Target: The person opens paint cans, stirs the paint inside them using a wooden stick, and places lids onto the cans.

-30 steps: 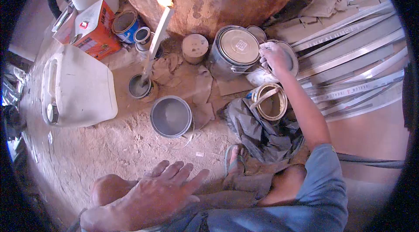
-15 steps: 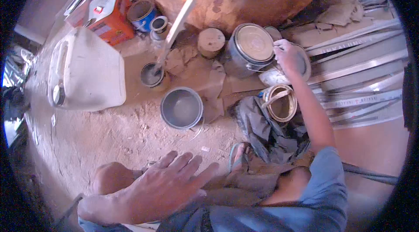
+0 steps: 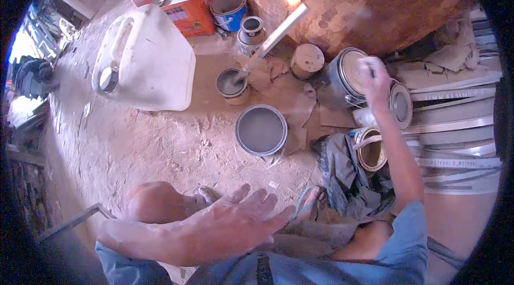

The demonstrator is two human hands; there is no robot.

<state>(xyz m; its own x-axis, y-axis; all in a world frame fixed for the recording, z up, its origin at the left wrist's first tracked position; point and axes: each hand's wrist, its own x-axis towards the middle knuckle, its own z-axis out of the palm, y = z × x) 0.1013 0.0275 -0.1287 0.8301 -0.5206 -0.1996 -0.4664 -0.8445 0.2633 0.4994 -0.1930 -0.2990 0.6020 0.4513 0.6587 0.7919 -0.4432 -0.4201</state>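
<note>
My left hand (image 3: 230,226) is raised over my lap, palm down and empty, with its fingers stretched out. My right hand (image 3: 376,79) is curled above the pale lid (image 3: 352,72) of a large metal paint can (image 3: 334,84). It is blurred, and a small dark patch shows between its fingers; whether it holds anything or touches the lid is unclear. Below that forearm stands an open tin (image 3: 371,151) with a pale stick or brush handle (image 3: 367,142) across its mouth. A grey-rimmed bucket (image 3: 261,130) holding grey material sits in front of me.
A small tin (image 3: 232,87) has a long stick (image 3: 278,32) standing in it. A white jerrycan (image 3: 152,62), orange box (image 3: 187,9) and blue can (image 3: 228,12) are at the left. Black plastic (image 3: 348,178) and grey strips (image 3: 455,124) lie at the right.
The view has shifted, so the objects appear farther right. My right hand has moved from the can lid's right edge to over the lid. My left hand stays spread.
</note>
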